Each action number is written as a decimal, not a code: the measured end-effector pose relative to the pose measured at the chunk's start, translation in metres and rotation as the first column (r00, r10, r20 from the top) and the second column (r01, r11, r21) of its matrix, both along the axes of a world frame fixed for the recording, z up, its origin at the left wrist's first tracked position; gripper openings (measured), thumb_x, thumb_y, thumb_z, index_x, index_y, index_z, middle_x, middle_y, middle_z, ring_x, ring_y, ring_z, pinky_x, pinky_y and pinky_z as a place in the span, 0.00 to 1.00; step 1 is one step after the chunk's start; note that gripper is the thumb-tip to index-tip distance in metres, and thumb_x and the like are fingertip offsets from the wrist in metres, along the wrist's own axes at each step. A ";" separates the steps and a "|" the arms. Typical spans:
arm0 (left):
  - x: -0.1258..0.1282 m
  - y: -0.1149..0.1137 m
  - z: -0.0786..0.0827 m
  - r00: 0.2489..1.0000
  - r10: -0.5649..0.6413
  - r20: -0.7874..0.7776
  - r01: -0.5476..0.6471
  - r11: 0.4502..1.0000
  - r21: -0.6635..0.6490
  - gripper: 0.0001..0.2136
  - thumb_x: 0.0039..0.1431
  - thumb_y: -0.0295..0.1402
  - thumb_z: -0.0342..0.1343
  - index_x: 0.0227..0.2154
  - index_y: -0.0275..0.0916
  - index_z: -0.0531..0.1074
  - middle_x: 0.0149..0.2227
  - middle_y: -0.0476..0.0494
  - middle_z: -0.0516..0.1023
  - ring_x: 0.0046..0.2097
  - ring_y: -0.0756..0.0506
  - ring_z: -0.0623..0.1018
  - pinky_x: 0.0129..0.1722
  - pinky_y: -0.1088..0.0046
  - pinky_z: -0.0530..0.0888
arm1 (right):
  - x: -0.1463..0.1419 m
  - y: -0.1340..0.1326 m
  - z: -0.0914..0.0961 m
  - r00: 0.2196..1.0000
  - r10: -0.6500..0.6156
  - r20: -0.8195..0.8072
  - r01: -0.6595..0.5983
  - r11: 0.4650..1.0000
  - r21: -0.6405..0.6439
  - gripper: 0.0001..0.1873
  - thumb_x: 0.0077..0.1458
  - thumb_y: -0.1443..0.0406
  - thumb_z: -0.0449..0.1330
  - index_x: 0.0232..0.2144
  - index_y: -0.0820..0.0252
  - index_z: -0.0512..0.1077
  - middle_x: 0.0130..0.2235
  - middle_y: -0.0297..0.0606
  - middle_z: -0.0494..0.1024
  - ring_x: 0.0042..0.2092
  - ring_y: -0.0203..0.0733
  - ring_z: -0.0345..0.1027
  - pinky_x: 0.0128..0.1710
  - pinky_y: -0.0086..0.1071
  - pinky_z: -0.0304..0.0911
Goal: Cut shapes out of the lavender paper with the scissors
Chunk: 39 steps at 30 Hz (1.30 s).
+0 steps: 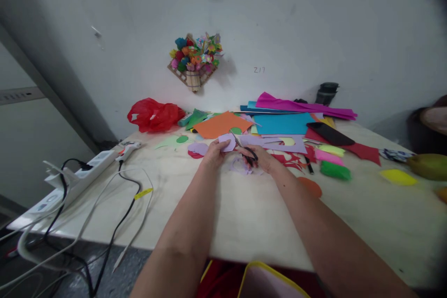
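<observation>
My left hand [215, 152] pinches a piece of light purple paper [226, 141] above the middle of the table. In my right hand [259, 157] is a pair of scissors [250, 152] with dark handles, its blades pointing up and left at the paper's right edge. Beneath my hands lie thin purple paper offcuts [240, 165]. To the left of my left hand, purple rounded cutouts [198, 149] rest over a red one. A purple sheet with cut-out holes [296, 143] lies beyond my right hand, near red paper scraps [287, 159].
Orange paper [220, 125], blue paper [282, 124] and magenta rolled paper [303, 107] lie toward the wall. A phone [330, 133] rests at right. On the left are a red plastic bag [153, 115], a power strip [84, 173] and loose cables. A flower decoration [193, 60] hangs above.
</observation>
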<state>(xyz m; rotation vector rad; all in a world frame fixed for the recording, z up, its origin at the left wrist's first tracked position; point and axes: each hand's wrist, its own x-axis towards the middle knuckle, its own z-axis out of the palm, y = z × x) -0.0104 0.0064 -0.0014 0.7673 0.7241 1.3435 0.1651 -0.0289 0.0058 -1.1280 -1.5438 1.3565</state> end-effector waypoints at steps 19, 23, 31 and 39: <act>0.002 0.004 -0.003 0.998 0.056 0.030 -0.055 0.998 -0.015 0.06 0.49 0.17 0.64 0.30 0.30 0.78 0.31 0.36 0.84 0.31 0.44 0.84 0.43 0.67 0.82 | -0.006 0.002 -0.004 0.996 -0.074 -0.043 0.072 0.996 -0.047 0.14 0.51 0.58 0.67 0.26 0.60 0.69 0.18 0.29 0.70 0.16 0.30 0.60 0.12 0.24 0.43; 0.001 0.005 -0.004 0.998 0.048 0.033 -0.047 0.999 -0.012 0.07 0.48 0.17 0.66 0.31 0.29 0.78 0.31 0.36 0.84 0.32 0.43 0.84 0.45 0.66 0.82 | -0.007 0.002 -0.003 0.996 -0.073 -0.045 0.071 0.996 -0.048 0.14 0.51 0.58 0.68 0.26 0.60 0.69 0.18 0.29 0.70 0.15 0.30 0.60 0.12 0.24 0.43; 0.000 0.005 -0.004 0.998 0.056 0.008 -0.056 0.998 -0.024 0.07 0.50 0.17 0.63 0.32 0.30 0.78 0.32 0.37 0.85 0.34 0.43 0.85 0.45 0.65 0.82 | -0.007 0.001 0.000 0.997 -0.073 -0.027 0.071 0.995 -0.069 0.13 0.52 0.60 0.67 0.25 0.60 0.69 0.18 0.29 0.70 0.15 0.30 0.59 0.12 0.25 0.42; -0.001 0.007 -0.005 0.998 0.047 0.034 -0.047 0.999 -0.006 0.07 0.50 0.17 0.63 0.32 0.31 0.78 0.31 0.38 0.84 0.31 0.45 0.84 0.40 0.69 0.83 | -0.008 -0.003 0.005 0.996 -0.080 -0.033 0.076 0.993 -0.093 0.13 0.52 0.60 0.66 0.24 0.60 0.68 0.18 0.29 0.69 0.15 0.30 0.59 0.12 0.24 0.42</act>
